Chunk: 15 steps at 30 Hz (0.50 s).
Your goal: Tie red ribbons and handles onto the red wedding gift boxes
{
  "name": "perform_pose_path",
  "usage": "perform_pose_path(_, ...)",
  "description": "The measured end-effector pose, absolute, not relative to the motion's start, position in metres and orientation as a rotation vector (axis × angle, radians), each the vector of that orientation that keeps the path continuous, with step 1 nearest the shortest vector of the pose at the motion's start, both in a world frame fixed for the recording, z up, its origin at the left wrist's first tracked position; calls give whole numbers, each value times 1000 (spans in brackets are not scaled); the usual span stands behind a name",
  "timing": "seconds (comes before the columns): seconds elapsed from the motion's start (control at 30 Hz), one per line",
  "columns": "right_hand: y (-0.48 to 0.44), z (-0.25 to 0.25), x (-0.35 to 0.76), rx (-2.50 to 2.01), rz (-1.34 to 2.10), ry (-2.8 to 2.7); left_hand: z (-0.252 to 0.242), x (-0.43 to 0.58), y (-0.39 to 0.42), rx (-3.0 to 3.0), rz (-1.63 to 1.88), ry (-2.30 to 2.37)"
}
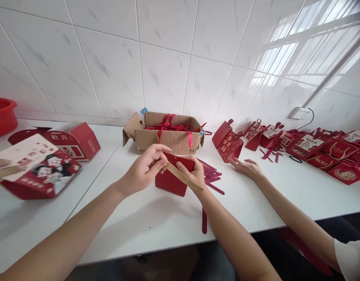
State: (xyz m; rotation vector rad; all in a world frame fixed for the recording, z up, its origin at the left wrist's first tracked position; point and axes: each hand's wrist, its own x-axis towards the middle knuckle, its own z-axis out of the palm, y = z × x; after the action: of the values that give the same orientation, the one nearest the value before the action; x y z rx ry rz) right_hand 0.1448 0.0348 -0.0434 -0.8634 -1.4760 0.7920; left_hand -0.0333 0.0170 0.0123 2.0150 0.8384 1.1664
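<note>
A small red gift box [171, 183] stands on the table in front of me. My right hand [194, 171] grips the box's top edge, its thumb over a tan strap [184, 177]. That strap runs slanting across the box's near side, its free end by my right wrist. My left hand [149, 168] pinches the strap's other end between thumb and fingertips, close to the top of the box. A tiny yellowish spot shows at the pinch, too small to make out. Dark red straps [211, 175] lie just beyond my right hand, and a single strap [204, 221] lies nearer me.
Behind the box, a cardboard carton [165, 140] holds red ribbons. A co-worker's hand [247, 168] reaches near a patterned red box [228, 142]. Several finished-looking gift boxes [309, 146] crowd the right. At left, another person's hand [7, 168] holds a printed box [55, 171].
</note>
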Motion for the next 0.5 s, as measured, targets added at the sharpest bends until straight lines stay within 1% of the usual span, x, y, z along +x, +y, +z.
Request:
perform_pose_path(0.17,30,-49,135,-896,671,-1381,-24,-36,13,1985,1247,907)
perform_pose_path(0.37,29,-48,132,-946,583,-1401,-34,-33,15,1993,1306,798)
perform_pose_path(0.43,27,-43,138,-937,487,-1426,-35,-32,16,2062,1379,719)
perform_pose_path(0.5,24,-37,148,-930,294,-1354,-36,-32,15,2135,1445,651)
